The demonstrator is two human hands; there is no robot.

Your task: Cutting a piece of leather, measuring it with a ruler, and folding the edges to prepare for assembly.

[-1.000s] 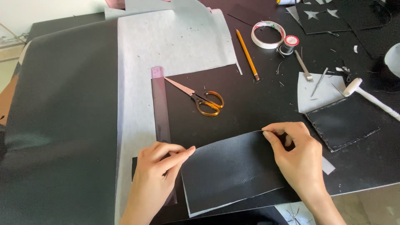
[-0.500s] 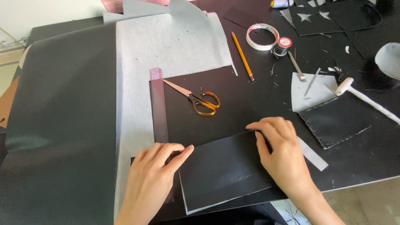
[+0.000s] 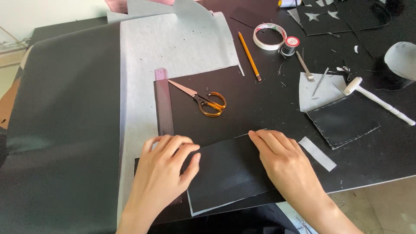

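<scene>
Nearest the camera, a folded piece of black leather lies at the front edge of the black work table, its pale underside showing along the lower edge. The left hand rests flat on the piece's left side, fingers together and pressing down, gripping nothing. The right hand lies flat on the piece's right side, fingers extended toward the upper fold, likewise pressing rather than clasping. A dark ruler with a pink end runs away from under the left hand. Just right of the right hand lies a small grey strip. Farther back, orange-handled scissors rest on the black sheet, and to the right sits a stitched black leather square over a grey scrap, with a white mallet beside it. Beyond them lie a yellow pencil, a ring of tape and a spool of thread.
</scene>
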